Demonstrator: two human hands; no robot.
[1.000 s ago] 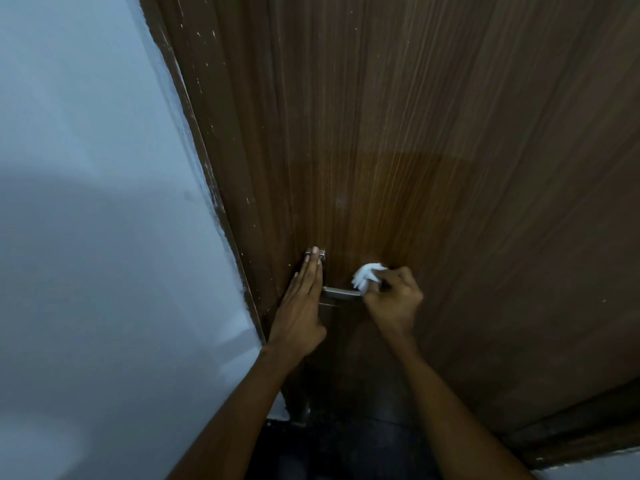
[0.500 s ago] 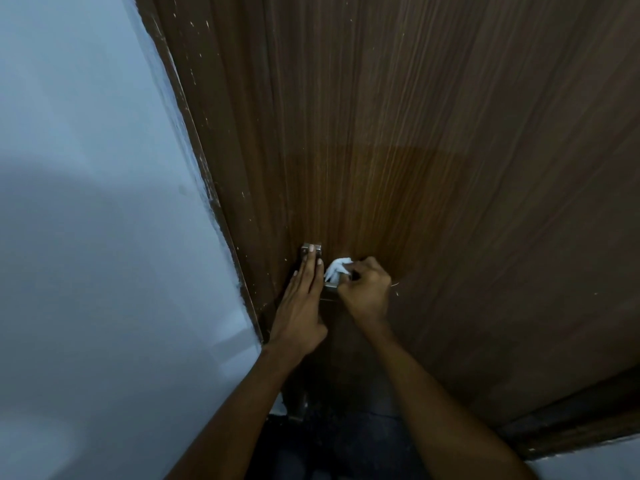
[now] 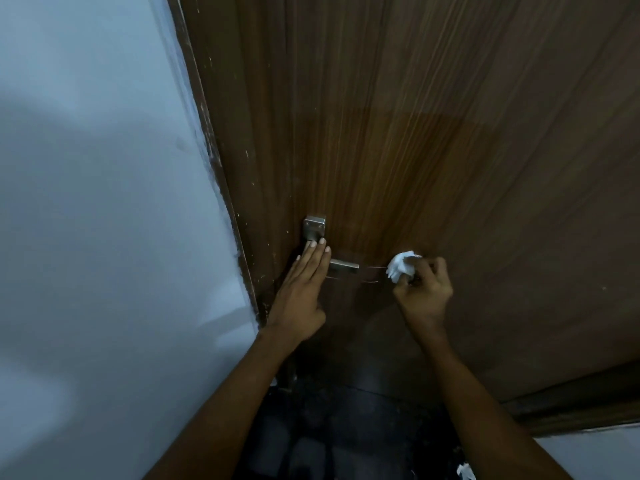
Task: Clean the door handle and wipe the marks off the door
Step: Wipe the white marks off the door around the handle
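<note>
A brown wood-grain door (image 3: 433, 133) fills the upper right. Its metal lever handle (image 3: 344, 266) juts right from a square silver plate (image 3: 314, 226). My left hand (image 3: 301, 289) lies flat, fingers together, against the door over the handle's base. My right hand (image 3: 424, 289) is to the right of the lever's free end and pinches a crumpled white tissue (image 3: 401, 266) against the door. Thin pale marks (image 3: 375, 273) show on the door between the lever and the tissue.
A pale grey-blue wall (image 3: 104, 202) takes up the left, meeting the scuffed door frame (image 3: 221, 168). The floor (image 3: 346, 438) below is dark. A white scrap (image 3: 464, 471) lies on it at the lower right. A dark skirting strip (image 3: 571, 400) runs at the right.
My right hand has slid the tissue from the handle's base out to the right, past the lever's end. The left hand has stayed at the handle's base.
</note>
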